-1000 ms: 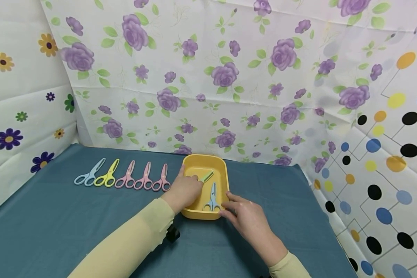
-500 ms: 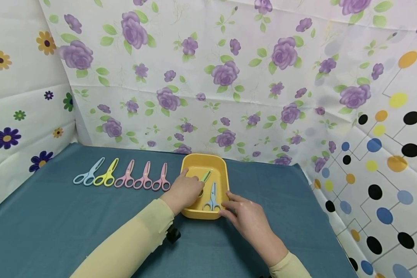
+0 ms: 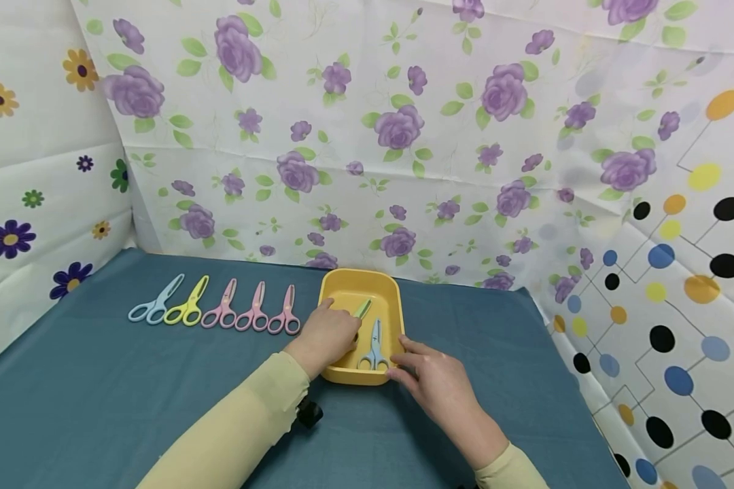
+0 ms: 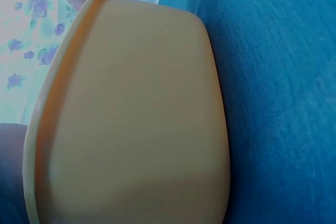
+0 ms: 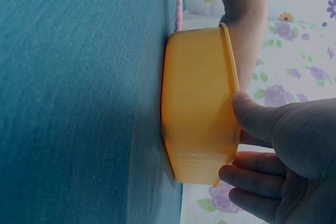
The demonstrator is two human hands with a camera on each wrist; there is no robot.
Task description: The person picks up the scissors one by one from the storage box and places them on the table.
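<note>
A yellow plastic tray (image 3: 397, 292) stands on the blue cloth. My left hand (image 3: 327, 336) reaches over its left side and pinches a pair of green scissors (image 3: 363, 309) low inside; their handles are mostly hidden by the fingers. Beside these, light blue scissors (image 3: 376, 336) lie in the tray with blades pointing away. At the near right corner, my right hand (image 3: 437, 380) holds the tray by its rim, thumb and fingers on the edge in the right wrist view. The tray's outer wall (image 4: 136, 103) fills most of the left wrist view.
Left of the tray, a row of scissors lies on the cloth: light blue (image 3: 156, 309), yellow (image 3: 187, 309), and several pink ones (image 3: 253, 316). A flowered curtain (image 3: 342, 136) rises behind the table, and a dotted sheet (image 3: 679, 305) borders the right.
The green scissors have turned to point more straight away inside the tray, and the left hand has shifted slightly with them. The right hand has stayed at the rim.
</note>
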